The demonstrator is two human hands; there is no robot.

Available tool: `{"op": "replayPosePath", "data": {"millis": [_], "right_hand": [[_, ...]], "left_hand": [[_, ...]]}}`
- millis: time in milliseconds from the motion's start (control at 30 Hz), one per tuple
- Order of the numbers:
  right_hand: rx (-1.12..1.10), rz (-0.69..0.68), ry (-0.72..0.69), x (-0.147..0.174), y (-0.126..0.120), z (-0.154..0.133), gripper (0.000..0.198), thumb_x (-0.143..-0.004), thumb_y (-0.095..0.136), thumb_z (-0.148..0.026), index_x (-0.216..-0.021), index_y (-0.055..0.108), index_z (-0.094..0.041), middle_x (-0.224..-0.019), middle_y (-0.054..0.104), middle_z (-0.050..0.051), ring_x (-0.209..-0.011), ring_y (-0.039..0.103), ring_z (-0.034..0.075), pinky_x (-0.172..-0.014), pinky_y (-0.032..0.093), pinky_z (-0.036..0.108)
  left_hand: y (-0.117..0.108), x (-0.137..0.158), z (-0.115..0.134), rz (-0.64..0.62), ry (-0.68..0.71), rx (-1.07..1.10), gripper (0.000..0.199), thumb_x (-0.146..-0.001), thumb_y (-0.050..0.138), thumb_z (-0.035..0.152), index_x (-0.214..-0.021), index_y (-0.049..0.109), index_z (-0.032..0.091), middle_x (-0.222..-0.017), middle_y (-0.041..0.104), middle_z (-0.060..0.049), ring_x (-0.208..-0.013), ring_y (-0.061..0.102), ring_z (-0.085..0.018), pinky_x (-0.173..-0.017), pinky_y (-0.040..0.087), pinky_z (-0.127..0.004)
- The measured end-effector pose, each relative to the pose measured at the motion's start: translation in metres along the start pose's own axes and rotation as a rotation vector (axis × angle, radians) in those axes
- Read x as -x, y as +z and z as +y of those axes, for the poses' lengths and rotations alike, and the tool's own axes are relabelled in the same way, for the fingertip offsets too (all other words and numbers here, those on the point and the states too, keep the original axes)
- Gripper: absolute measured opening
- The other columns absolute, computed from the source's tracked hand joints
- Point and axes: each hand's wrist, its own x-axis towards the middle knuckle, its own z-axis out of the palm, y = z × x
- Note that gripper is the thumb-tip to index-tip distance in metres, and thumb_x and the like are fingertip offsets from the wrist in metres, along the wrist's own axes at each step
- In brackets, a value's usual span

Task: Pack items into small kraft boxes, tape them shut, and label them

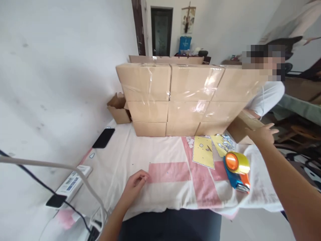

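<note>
Inspector: State of the hands?

Recorder: Left hand (135, 185) on the table (120, 147), fingers curled, thumb and forefinger narrow; whether anything is pinched, I cannot tell. Right hand (262, 134) spread wide over the near edge of a cardboard carton (235, 127); contact cannot be confirmed.

Inspector: Location of that carton?

Recorder: Just beside the right end of the carton stack (188, 112), three across and three high, clear tape over the upper part. A co-worker in a white shirt (272, 95) is behind it.

Inspector: Other items?

Recorder: Tape dispenser (233, 177) with a yellow tape roll (242, 163), near the right forearm; yellow sticker sheet (203, 152) left of it; black smartphone (103, 138) near the wall.
</note>
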Motion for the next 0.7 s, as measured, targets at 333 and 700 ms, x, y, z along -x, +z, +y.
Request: {"op": "replayPosePath", "data": {"millis": [333, 700], "right_hand": [[-0.609, -0.598, -0.492, 0.217, 0.114, -0.289, 0.029, -0.089, 0.058, -0.036, -0.111, 0.065, -0.019, -0.103, 0.069, 0.011, -0.086, 0.064, 0.023, -0.087, 0.054, 0.041], [-0.771, -0.880, -0.232, 0.344, 0.301, -0.468, 0.068, -0.090, 0.041, -0.013, -0.157, 0.035, -0.005, -0.163, 0.042, 0.019, -0.157, 0.034, 0.026, -0.130, 0.029, 0.045]], "left_hand": [[-0.106, -0.206, -0.007, 1.141, -0.019, 0.385, 0.031, -0.098, 0.031, 0.035, -0.111, 0.055, 0.021, -0.102, 0.057, -0.005, -0.090, 0.058, -0.015, -0.071, 0.045, -0.026], [-0.157, -0.293, -0.093, 0.934, 0.040, 0.357, 0.031, -0.085, 0.063, 0.017, -0.116, 0.058, 0.017, -0.137, 0.053, -0.015, -0.126, 0.057, -0.022, -0.114, 0.043, -0.038]]}}
